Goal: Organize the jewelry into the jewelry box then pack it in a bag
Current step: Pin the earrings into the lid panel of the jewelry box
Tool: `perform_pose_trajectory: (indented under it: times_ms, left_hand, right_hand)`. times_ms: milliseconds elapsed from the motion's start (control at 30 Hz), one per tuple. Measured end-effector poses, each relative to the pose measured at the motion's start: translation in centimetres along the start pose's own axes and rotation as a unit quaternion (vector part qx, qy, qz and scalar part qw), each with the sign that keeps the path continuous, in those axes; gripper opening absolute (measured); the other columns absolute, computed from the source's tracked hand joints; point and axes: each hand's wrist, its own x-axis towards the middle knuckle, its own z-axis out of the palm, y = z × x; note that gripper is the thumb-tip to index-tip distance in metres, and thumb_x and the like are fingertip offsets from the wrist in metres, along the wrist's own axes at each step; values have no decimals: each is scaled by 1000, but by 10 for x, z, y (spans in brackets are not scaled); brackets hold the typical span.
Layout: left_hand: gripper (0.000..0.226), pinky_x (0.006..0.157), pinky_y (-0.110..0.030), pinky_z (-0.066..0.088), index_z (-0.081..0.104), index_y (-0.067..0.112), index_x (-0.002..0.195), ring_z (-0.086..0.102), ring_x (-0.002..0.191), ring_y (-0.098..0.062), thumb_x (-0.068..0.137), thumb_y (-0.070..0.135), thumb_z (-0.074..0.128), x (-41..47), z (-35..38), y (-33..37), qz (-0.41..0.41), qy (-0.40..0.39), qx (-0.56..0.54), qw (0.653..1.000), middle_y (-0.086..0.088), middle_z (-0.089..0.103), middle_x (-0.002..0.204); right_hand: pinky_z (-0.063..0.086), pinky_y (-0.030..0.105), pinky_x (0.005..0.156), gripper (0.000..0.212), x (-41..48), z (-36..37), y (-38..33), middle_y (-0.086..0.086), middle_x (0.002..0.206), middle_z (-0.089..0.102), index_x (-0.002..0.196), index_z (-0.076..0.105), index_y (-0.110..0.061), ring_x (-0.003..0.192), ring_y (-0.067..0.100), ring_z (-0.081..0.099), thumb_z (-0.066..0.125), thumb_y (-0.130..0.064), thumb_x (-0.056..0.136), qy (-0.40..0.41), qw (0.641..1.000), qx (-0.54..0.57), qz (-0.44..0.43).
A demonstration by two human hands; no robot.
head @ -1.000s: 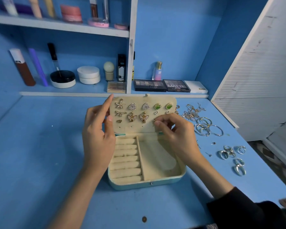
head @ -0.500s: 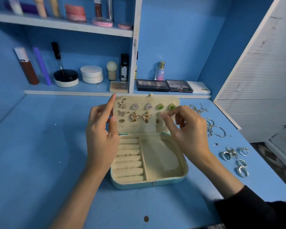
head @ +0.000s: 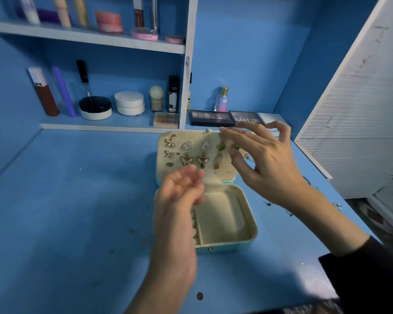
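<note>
Tabletop (head: 77, 211) in blue paint is carrying one small brown disc (head: 199, 296) at the near edge, and one black sleeve (head: 363, 282) is covering the right forearm.

Behind them one teal jewelry box (head: 254, 227) is standing open. The left hand (head: 179, 193) is hovering above its left side and hiding most of the ring rolls. It is blurred, with fingers loosely curled and nothing between them. The large right compartment is showing only its beige lining.

The lid (head: 220, 177) is standing upright behind, with earrings pinned on it: one starfish earring (head: 171, 140), two triangle earrings (head: 187, 145), two butterfly earrings (head: 186, 160), two green-stone earrings (head: 221, 146) and a few smaller studs. The right hand (head: 270, 164) is floating before the lid's right part with fingers spread and grasping nothing. Its thumb is just beside the second green stone, and I cannot tell whether they touch.

Farther back, two eyeshadow palettes (head: 210, 117) and one perfume bottle (head: 222, 99) are standing on the low shelf.
</note>
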Motion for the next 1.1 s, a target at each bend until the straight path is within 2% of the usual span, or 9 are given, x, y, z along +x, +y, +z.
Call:
perform_pose_trajectory:
  times_ms: [67,167,300,400,533,633,800,967,1100]
  left_hand:
    - [24,81,-28,46,61,10,104,63,98,-17,88,-2,47,-4,10,-7,-192,-21,-140,971,-7,72,100]
    - [30,98,-38,44,57,4,119,59,113,-26,91,3,45,0,15,-10,-282,-18,-245,928,-17,67,115]
    - [28,106,-42,39,57,2,117,56,117,-26,92,4,45,4,19,-11,-290,4,-288,913,-14,63,122]
    - [22,108,-41,36,59,5,106,55,113,-24,88,5,47,6,21,-10,-289,-10,-313,905,-10,63,113]
    - [39,109,-40,35,63,7,107,54,107,-24,70,6,52,7,24,-8,-270,-22,-318,908,-9,63,109]
    - [34,110,-42,35,64,6,102,55,109,-24,70,3,51,5,22,-9,-275,-22,-323,905,-10,64,108]
    - [36,108,-41,36,62,8,100,56,118,-26,65,2,53,-4,15,-12,-275,-23,-317,907,-14,65,118]
    - [26,105,-38,38,64,13,82,55,102,-20,58,2,62,-15,13,-15,-250,-37,-298,920,-7,62,96]
    - [36,108,-40,36,68,15,91,57,110,-19,56,8,68,-17,11,-19,-256,-25,-288,922,-3,69,100]
  right_hand:
    - [21,40,97,36,-1,-2,-1,-9,113,67,117,63,-18,116,18,55,43,-24,88,2,1000,0,-5]
    - [20,39,97,37,-4,-4,-2,-8,116,66,119,62,-17,117,16,53,42,-25,89,-6,1000,-1,-6]
    - [17,36,99,40,-10,-6,-3,-10,114,66,123,58,-14,119,12,49,42,-25,88,-10,1000,17,0]
    - [18,37,100,41,-14,-9,-6,-11,108,67,124,57,-12,119,11,49,44,-22,86,-5,1000,25,-2]
    - [22,41,101,42,-20,-15,-9,-7,110,66,124,57,-10,118,12,51,44,-19,85,-1,999,37,-7]
    - [24,41,100,42,-28,-23,-10,-5,109,67,124,58,-10,116,12,53,43,-18,84,-6,999,49,-13]
    - [28,40,99,40,-43,-37,-15,-5,108,67,119,60,-10,112,10,55,42,-15,84,-27,995,98,-12]
    - [28,34,99,37,-52,-46,-18,-13,105,67,118,60,-15,107,3,53,40,-17,86,-37,988,148,-3]
    - [32,24,92,34,-37,-43,9,-17,100,66,115,58,-26,100,-3,50,43,-18,86,-16,979,180,89]
